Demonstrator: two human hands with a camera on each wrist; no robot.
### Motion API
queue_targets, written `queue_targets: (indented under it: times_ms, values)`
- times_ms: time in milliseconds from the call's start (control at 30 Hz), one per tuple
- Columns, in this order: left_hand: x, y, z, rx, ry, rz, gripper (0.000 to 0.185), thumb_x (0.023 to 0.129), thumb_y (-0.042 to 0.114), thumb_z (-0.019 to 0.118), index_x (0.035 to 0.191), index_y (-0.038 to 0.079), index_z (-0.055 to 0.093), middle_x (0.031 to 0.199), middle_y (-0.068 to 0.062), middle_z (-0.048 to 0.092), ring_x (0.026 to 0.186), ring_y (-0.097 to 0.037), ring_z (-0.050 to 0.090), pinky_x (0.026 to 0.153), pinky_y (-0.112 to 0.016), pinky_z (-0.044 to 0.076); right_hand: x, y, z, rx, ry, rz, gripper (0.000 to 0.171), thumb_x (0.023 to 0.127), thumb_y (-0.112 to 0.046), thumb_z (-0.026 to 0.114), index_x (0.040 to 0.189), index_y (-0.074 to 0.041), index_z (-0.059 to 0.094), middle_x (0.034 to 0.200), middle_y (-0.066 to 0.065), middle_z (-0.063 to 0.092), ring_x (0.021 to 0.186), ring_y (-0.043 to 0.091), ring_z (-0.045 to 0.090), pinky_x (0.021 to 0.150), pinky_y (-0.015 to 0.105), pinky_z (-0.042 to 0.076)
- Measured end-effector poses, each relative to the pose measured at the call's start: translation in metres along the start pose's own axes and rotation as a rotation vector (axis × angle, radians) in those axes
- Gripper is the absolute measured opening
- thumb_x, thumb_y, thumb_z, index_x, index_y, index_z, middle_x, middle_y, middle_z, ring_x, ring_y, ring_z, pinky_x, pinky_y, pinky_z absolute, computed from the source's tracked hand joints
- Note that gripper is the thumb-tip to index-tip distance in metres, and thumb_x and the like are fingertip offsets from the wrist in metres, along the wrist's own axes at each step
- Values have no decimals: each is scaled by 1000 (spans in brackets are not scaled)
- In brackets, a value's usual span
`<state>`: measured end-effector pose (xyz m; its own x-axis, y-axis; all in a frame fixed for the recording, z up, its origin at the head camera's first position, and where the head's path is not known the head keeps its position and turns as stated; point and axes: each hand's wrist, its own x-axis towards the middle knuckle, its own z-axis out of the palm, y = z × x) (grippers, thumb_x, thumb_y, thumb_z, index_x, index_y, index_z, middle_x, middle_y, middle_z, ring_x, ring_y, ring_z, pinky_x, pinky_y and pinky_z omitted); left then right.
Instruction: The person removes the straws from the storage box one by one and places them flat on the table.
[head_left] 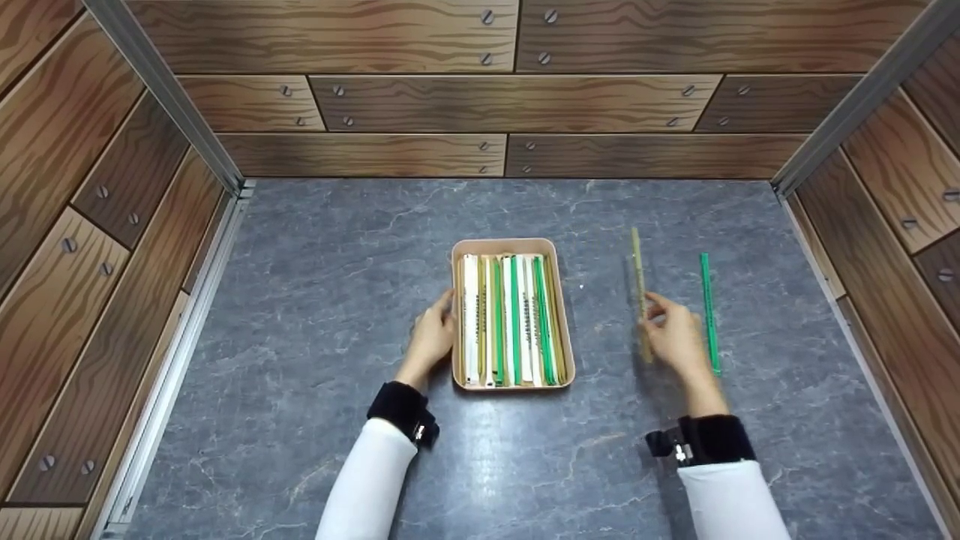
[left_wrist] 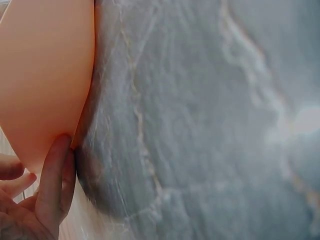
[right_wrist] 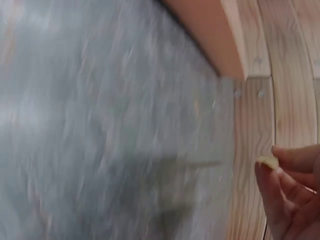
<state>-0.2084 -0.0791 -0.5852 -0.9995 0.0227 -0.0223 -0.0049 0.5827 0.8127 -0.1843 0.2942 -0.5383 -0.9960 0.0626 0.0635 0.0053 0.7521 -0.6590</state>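
A peach tray [head_left: 457, 330] in the middle of the grey table holds several long sticks, white, green and olive, lying lengthwise. My left hand [head_left: 433, 335] rests against the tray's left wall [left_wrist: 45, 85], fingers [left_wrist: 56, 185] straight along it. My right hand [head_left: 673, 334] is to the right of the tray and pinches an olive stick [head_left: 640, 289] near its lower half; the stick points away from me and looks blurred. In the right wrist view only my fingertips [right_wrist: 280, 185] and a pale stick end [right_wrist: 268, 161] show. A green stick [head_left: 709, 311] lies on the table just right of that hand.
The grey marbled tabletop [head_left: 337, 300] is boxed in by wood-patterned walls at the back [head_left: 510, 105], left and right, with metal corner strips. The tray's corner [right_wrist: 220, 35] shows in the right wrist view.
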Motion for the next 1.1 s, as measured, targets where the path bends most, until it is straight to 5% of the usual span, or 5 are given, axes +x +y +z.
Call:
queue_targets:
  times_ms: [267, 600, 767, 900, 1100]
  values:
    - [1, 2, 0, 5, -3, -24, 52, 95, 4, 52, 147, 8, 47, 73, -8, 59, 51, -14, 45, 55, -34, 43, 2, 25, -18, -62, -82, 152, 51, 90, 1, 65, 138, 7, 50, 103, 26, 66, 51, 15, 59, 47, 27, 48]
    - [0, 3, 2, 9, -7, -25, 53, 94, 3, 52, 146, 8, 46, 98, -20, 67, 49, -13, 41, 55, -35, 44, 8, 40, -23, -173, -177, 345, 49, 97, -2, 56, 144, 1, 45, 122, 29, 60, 105, 44, 60, 81, 51, 53]
    - [1, 3, 1, -11, -7, -35, 53, 94, 2, 52, 147, 9, 46, 113, -20, 67, 48, -12, 42, 52, -33, 44, 11, 46, -20, -244, -198, 378, 45, 96, -1, 53, 141, -3, 51, 124, 30, 58, 109, 51, 55, 77, 58, 51]
    - [0, 4, 1, -9, -6, -48, 53, 95, 3, 53, 146, 9, 47, 107, -18, 68, 50, -13, 44, 53, -32, 44, 11, 50, -18, -297, -180, 380, 41, 95, -2, 51, 136, -4, 58, 115, 32, 61, 101, 52, 59, 68, 57, 51]
    - [0, 4, 0, -17, -11, -48, 53, 95, 4, 53, 147, 10, 47, 70, -9, 58, 50, -13, 43, 51, -32, 42, 13, 53, -17, -348, -112, 390, 36, 96, -7, 53, 130, -6, 63, 106, 35, 62, 90, 52, 61, 63, 57, 51]
